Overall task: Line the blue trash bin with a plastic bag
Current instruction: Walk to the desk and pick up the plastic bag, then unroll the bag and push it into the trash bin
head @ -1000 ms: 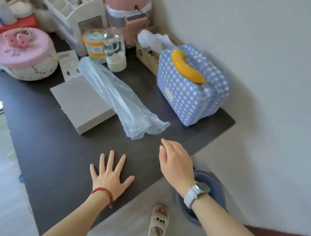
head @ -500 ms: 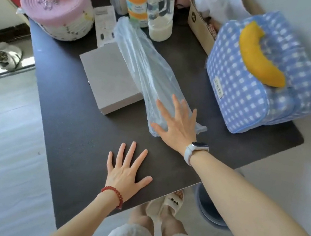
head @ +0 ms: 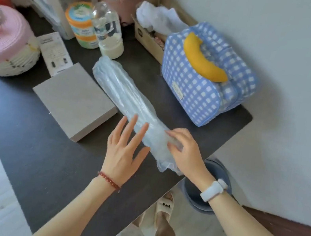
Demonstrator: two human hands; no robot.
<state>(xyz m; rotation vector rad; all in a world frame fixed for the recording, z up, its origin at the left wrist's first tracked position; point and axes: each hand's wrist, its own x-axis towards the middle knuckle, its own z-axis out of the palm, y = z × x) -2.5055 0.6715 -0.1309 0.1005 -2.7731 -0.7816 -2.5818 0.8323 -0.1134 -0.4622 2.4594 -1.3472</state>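
Observation:
A long, crumpled clear plastic bag (head: 122, 91) lies diagonally on the dark table (head: 28, 141). My right hand (head: 186, 150) rests on its near end with the fingers curled onto the plastic. My left hand (head: 124, 145) lies beside it, fingers spread, the fingertips touching the bag's left side. The blue trash bin (head: 208, 189) stands on the floor below the table's right corner, mostly hidden by my right wrist.
A grey flat box (head: 74, 99) lies left of the bag. A blue checked bag with a yellow handle (head: 205, 76) sits to its right. Behind are a bottle (head: 109, 32), an orange-lidded tub (head: 82, 23), a pink round box (head: 1, 43) and a cardboard box (head: 150, 35). The wall is at the right.
My left hand has lifted off the table and moved up to the bag's side. My right hand has gone from flat on the bag to curled on its near end.

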